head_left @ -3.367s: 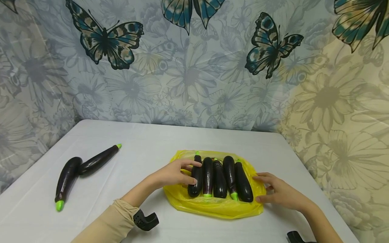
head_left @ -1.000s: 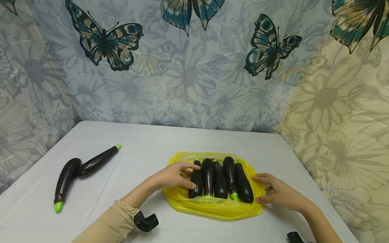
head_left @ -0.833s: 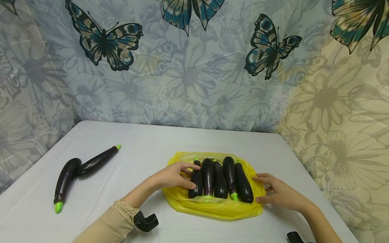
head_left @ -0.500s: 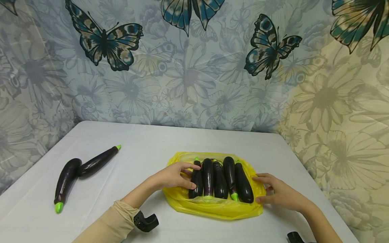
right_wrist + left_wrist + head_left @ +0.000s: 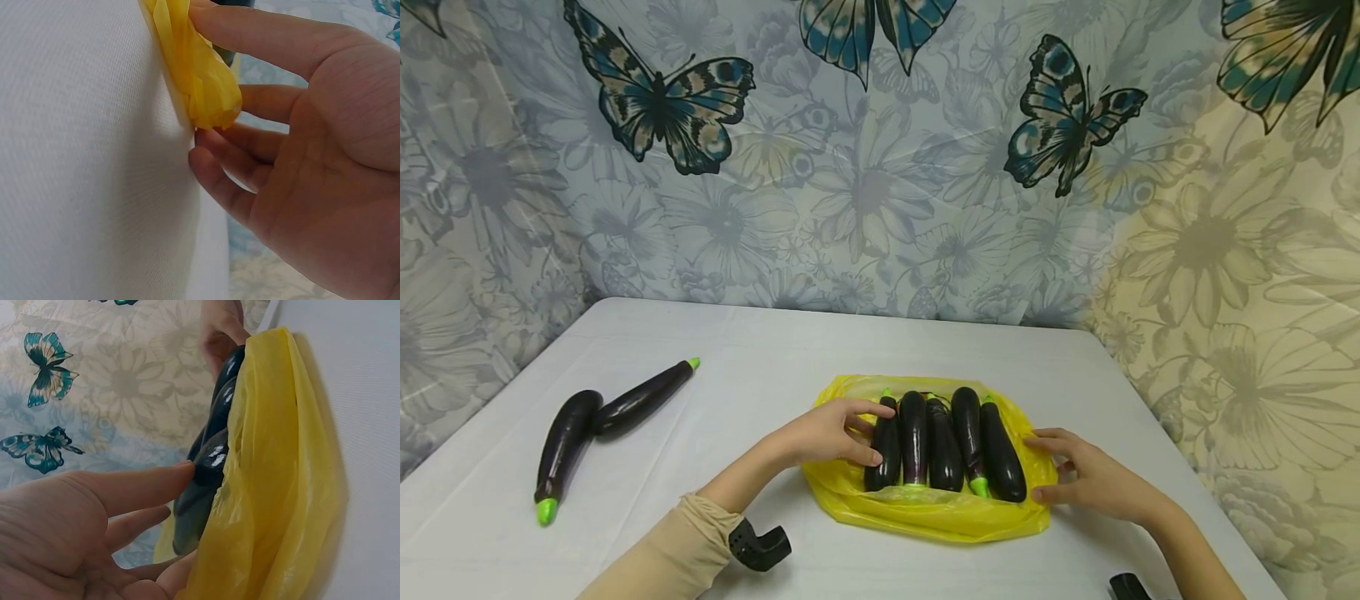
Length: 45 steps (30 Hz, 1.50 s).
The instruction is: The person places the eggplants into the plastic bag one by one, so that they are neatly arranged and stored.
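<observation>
Several glossy dark eggplants lie side by side in an open yellow plastic bag [image 5: 925,523] on the table. My left hand [image 5: 831,432] is at the bag's left side, with its thumb and index fingertips touching the leftmost eggplant [image 5: 886,446]. The left wrist view shows the thumb on dark eggplant skin [image 5: 209,459] above the yellow film; lower fingers are partly hidden by the bag. At the bag's right edge, my right hand [image 5: 1093,475] rests with loosely bent, spread fingers. In the right wrist view, its fingers lie about the crumpled bag rim [image 5: 215,103], without a visible pinch.
Two more eggplants lie at the table's left, one upright-angled [image 5: 567,446] and one slanted [image 5: 646,400], touching each other. White cloth covers the table [image 5: 760,350]. Behind stands a flowered fabric wall [image 5: 872,208] with butterflies. Black wrist mounts [image 5: 760,546] sit under both wrists.
Since the oldest frame, the leftmost eggplant has shifted slightly toward me under my left fingers. Over the last second, both hands, the bag and the eggplants have stayed practically still.
</observation>
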### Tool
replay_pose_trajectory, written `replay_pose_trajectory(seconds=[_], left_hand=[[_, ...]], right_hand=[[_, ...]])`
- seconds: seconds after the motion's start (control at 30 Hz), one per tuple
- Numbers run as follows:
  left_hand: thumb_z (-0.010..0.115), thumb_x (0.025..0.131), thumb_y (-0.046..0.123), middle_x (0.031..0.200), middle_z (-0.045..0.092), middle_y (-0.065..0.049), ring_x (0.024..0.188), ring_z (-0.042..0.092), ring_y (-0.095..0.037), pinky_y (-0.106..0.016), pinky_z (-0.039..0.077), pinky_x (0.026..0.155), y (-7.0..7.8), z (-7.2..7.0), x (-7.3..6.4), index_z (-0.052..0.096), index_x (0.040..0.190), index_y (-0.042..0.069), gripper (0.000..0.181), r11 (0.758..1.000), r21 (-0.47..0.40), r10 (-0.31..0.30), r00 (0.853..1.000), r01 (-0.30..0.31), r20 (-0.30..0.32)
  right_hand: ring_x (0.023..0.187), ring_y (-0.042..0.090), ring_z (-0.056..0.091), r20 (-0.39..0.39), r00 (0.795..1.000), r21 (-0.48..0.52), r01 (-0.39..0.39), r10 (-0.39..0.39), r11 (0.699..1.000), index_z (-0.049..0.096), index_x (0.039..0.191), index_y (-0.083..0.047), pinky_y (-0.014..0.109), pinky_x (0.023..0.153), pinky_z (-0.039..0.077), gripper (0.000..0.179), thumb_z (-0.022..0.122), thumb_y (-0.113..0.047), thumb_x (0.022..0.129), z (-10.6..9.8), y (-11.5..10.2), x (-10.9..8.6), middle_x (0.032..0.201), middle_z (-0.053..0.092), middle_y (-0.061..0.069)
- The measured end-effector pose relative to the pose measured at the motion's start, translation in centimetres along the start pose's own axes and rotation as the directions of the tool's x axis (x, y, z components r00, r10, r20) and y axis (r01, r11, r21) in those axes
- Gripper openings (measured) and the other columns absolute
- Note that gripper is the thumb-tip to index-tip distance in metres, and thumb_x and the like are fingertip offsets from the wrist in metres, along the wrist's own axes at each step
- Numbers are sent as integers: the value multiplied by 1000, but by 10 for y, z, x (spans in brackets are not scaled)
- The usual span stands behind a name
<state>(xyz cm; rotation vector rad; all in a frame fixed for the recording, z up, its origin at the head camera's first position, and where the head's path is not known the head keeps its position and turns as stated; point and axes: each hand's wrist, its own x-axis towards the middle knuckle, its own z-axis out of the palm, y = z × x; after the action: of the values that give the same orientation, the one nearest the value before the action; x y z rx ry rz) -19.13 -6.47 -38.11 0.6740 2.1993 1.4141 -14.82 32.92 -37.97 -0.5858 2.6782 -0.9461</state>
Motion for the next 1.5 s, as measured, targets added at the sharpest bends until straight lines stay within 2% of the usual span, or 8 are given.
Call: replay_pose_trajectory(seconds=[0.1, 0.23, 0.47, 0.8, 1.27, 1.5], left_hand=[[82, 82, 12, 120, 64, -13, 114, 60, -27, -36, 54, 84, 2, -3, -2, 57, 140, 13, 63, 1000, -13, 3, 1000, -3, 2], [81, 82, 15, 122, 63, -14, 117, 58, -29, -36, 54, 83, 4, -6, -3, 57, 139, 12, 61, 1000, 17, 10, 1000, -9, -9], [81, 83, 18, 129, 60, -14, 120, 56, -29, -40, 52, 89, 6, -10, -3, 60, 136, 14, 58, 998, 58, 17, 999, -14, -50], [80, 84, 15, 128, 59, -16, 118, 58, -31, -37, 52, 89, 10, -14, -6, 60, 136, 9, 56, 999, 11, 43, 999, -42, -31], [78, 85, 11, 129, 57, -19, 106, 65, -26, -37, 53, 88, 13, -18, -10, 59, 136, 7, 55, 998, -59, 28, 999, -29, -18], [78, 86, 10, 129, 57, -19, 107, 64, -26, -37, 52, 89, 13, -19, -9, 59, 136, 6, 54, 997, -72, 30, 1000, -31, -8]], right_hand=[[100, 26, 52, -3, 1000, 0, -4, 4, 1000, 50, 140, 5, 30, 78, 49, 75, 81, -32, 82, 0, 0, 0, 144, 37, 30], [100, 25, 52, -3, 1000, -6, -1, 1, 1000, 50, 140, 5, 30, 78, 49, 75, 81, -32, 82, 0, 0, 0, 143, 37, 30], [100, 27, 51, -5, 1000, -12, -3, 3, 1000, 50, 139, 6, 29, 78, 49, 76, 81, -34, 82, -1, 1, 1, 143, 37, 30], [100, 28, 51, -11, 1000, -17, 12, -13, 1000, 50, 140, 6, 30, 78, 48, 76, 80, -34, 82, 0, 4, 1, 143, 37, 30], [99, 28, 51, -10, 1000, -16, 16, -16, 1000, 50, 140, 6, 30, 79, 48, 75, 80, -34, 83, 0, 4, 1, 143, 36, 31], [99, 26, 51, -5, 1000, -2, 17, -17, 1000, 50, 140, 6, 31, 78, 48, 75, 80, -31, 83, 1, 2, 0, 143, 36, 31]])
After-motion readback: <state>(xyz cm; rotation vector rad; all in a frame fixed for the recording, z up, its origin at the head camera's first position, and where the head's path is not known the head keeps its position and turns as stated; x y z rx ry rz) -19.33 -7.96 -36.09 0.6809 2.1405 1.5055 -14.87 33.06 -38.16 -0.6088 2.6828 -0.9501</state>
